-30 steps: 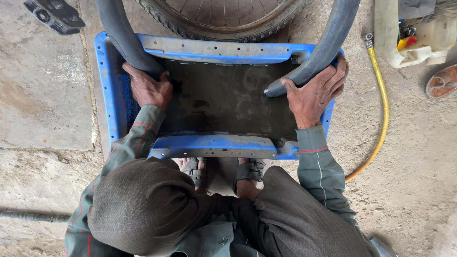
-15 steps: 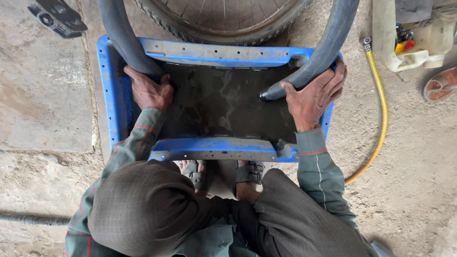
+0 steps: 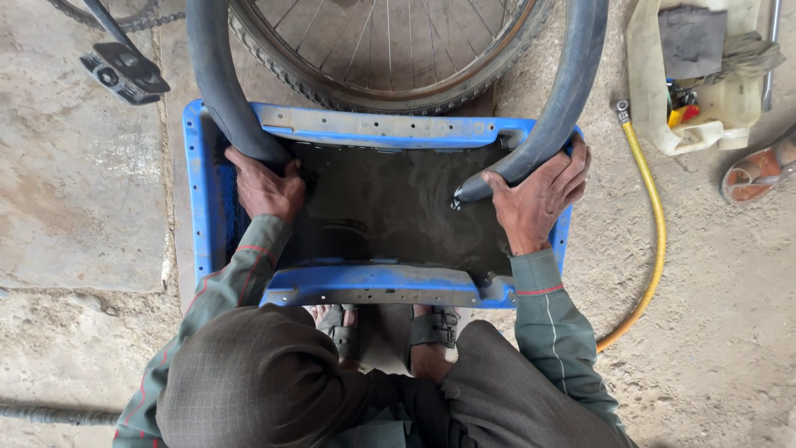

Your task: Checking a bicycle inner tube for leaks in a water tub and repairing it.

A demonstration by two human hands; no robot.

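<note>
Squatting over one blue plastic tub of dark, murky water, the person works with two hands on a single black inner tube. One left hand is clenched around the tube's left run at the tub's left wall, pressing it down at the water's surface. One right hand grasps the right run near the tub's right rim, fingers wrapped over the rubber and the thumb beneath.

The tube is smooth, matt grey-black and dusty, thick and rounded. It forms a long loop: both runs rise from the tub toward the top of the view, one on each side of the wheel, and the stretch between the hands is sunk in the water, hard to make out. Its long axis runs from the person away toward the wheel.

One spoked bicycle wheel with its tyre stands just behind the tub's far rim. One yellow hose curves along the floor to the right. One black pedal lies at the upper left. Two sandalled feet sit by the tub's near rim.
</note>
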